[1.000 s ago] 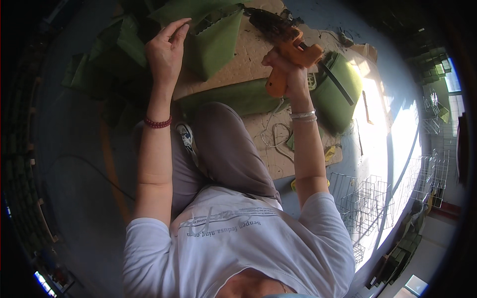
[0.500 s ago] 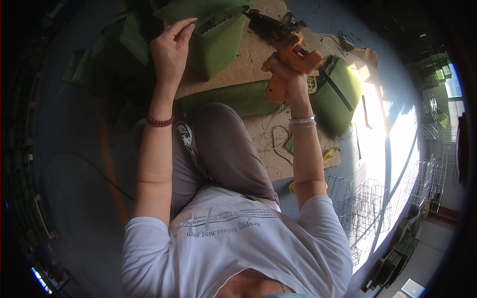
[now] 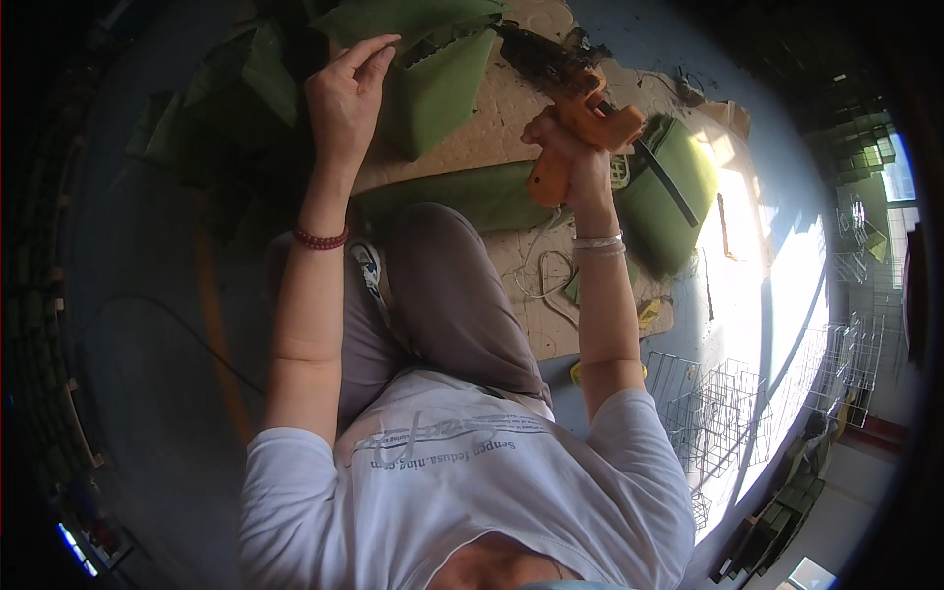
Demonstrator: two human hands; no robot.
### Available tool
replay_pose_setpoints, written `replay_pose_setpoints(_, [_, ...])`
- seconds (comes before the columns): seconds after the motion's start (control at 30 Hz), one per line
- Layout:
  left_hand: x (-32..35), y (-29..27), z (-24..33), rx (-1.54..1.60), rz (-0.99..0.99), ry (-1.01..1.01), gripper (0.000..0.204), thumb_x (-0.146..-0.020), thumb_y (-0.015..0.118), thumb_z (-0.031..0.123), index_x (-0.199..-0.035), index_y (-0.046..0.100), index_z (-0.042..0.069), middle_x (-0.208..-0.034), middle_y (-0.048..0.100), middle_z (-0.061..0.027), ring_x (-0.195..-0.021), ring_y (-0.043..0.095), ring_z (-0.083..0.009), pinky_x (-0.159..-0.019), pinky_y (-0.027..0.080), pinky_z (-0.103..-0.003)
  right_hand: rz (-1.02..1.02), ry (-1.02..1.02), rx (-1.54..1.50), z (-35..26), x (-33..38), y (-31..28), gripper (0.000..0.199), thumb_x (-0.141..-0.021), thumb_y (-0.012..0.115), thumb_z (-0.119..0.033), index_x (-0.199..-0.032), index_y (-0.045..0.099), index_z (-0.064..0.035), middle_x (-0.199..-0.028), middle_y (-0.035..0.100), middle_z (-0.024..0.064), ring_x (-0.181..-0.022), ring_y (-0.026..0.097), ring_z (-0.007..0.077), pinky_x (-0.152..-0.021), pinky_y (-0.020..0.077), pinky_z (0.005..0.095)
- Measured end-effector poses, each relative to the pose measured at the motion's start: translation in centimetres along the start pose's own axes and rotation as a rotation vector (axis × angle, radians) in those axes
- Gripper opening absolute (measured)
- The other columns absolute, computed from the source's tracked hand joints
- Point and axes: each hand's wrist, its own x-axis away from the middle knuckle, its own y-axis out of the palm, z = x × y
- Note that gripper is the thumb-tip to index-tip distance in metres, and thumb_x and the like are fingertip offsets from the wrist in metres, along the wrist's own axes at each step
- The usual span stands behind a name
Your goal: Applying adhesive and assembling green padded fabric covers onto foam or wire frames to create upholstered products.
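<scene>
My left hand (image 3: 344,98) reaches up to a green fabric box (image 3: 442,88). Thumb and fingers pinch at the lower edge of its raised flap (image 3: 413,15); the exact contact is small to see. A jagged dark edge runs along the box's opening beside my fingertips. My right hand (image 3: 580,162) is wrapped round the handle of an orange glue gun (image 3: 595,118). Its blackened, crusted front end points up and left, with the tip close to the box's upper right corner. A pale cord (image 3: 541,241) hangs below the handle.
Under the work lies a cardboard sheet (image 3: 551,329). A long green piece (image 3: 452,195) lies before my knees. Another green box with a dark strap (image 3: 674,197) stands right of my right hand. Folded green pieces (image 3: 226,88) pile up left; wire racks (image 3: 718,403) stand at right.
My left hand has shifted slightly right, along with the green box and flap. The glue gun in my right hand has moved slightly right and down.
</scene>
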Motion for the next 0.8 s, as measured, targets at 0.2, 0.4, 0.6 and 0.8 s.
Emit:
replay_pose_setpoints(0.2, [-0.2,0.1,-0.1,0.03,0.033,0.051,0.013,-0.088,0.065,0.012,-0.098,0.071,0.008,-0.065,0.061,-0.0083,-0.054,0.052,-0.0099,-0.054,0.042,-0.024,-0.106,0.003,0.06,0.3,-0.2,-0.9,0.028,-0.081,0.062,-0.006,-0.107,0.053,0.0006,-0.084,0.058,0.0072,-0.08,0.058,0.0185,-0.076,0.0472,0.0328])
replay_pose_setpoints(0.4, [-0.2,0.1,0.1,0.037,0.029,0.036,0.013,-0.087,0.065,0.012,-0.098,0.071,0.009,-0.064,0.06,-0.0071,-0.053,0.049,-0.009,-0.052,0.04,-0.024,-0.106,0.022,0.037,0.4,0.3,-0.7,0.028,-0.081,0.063,-0.006,-0.106,0.053,0.0006,-0.085,0.058,0.0069,-0.079,0.058,0.0182,-0.076,0.0465,0.0326])
replay_pose_setpoints(0.6, [-0.2,0.1,0.0,0.03,0.026,0.035,0.013,-0.087,0.065,0.012,-0.098,0.071,0.009,-0.064,0.059,-0.007,-0.053,0.05,-0.0091,-0.052,0.04,-0.024,-0.118,0.047,0.031,0.5,0.8,-0.1,0.027,-0.081,0.063,-0.006,-0.105,0.054,0.001,-0.085,0.058,0.0071,-0.08,0.057,0.0178,-0.075,0.0455,0.0321])
replay_pose_setpoints(0.8, [-0.2,0.2,0.0,0.046,0.029,0.04,0.013,-0.087,0.065,0.013,-0.098,0.071,0.009,-0.069,0.064,-0.0092,-0.056,0.056,-0.0109,-0.055,0.043,-0.024,-0.137,0.034,0.061,0.7,1.0,-0.1,0.025,-0.079,0.062,-0.003,-0.102,0.055,0.0019,-0.083,0.059,0.0075,-0.078,0.058,0.017,-0.073,0.0457,0.0302])
